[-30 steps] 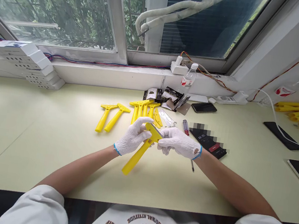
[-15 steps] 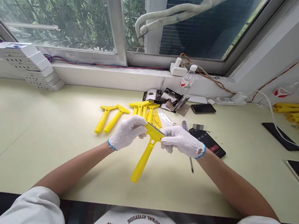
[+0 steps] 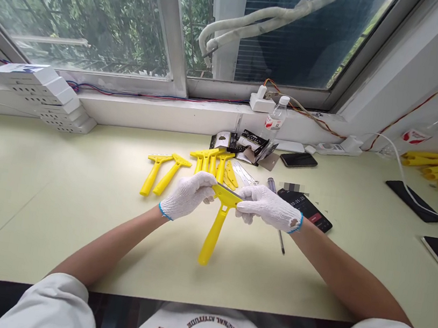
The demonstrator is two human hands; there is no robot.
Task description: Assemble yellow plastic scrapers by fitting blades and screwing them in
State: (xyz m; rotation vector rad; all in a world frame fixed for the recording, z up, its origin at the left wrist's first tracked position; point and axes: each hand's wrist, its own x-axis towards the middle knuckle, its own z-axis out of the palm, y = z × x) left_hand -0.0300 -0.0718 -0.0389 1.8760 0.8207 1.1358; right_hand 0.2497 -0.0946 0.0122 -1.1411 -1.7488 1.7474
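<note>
Yellow plastic scraper (image 3: 214, 234) is held over the worktop (image 3: 52, 216) by its head, handle end toward the person. Fingers of the gloved left hand (image 3: 188, 196) and right hand (image 3: 267, 208) pinch opposite ends of the head. Further yellow scrapers (image 3: 172, 175) lie beyond the left fingers, a black phone (image 3: 304, 207) beyond the right fingers, and a screwdriver (image 3: 281, 241) passes under the right hand.

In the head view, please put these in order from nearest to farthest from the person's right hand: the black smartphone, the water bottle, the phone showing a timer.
From the right hand:
1. Phone showing a timer: just beyond the hand, on its right.
2. Black smartphone: farther back on the desk, to the right.
3. Water bottle: farthest, at the back by the window ledge.
</note>
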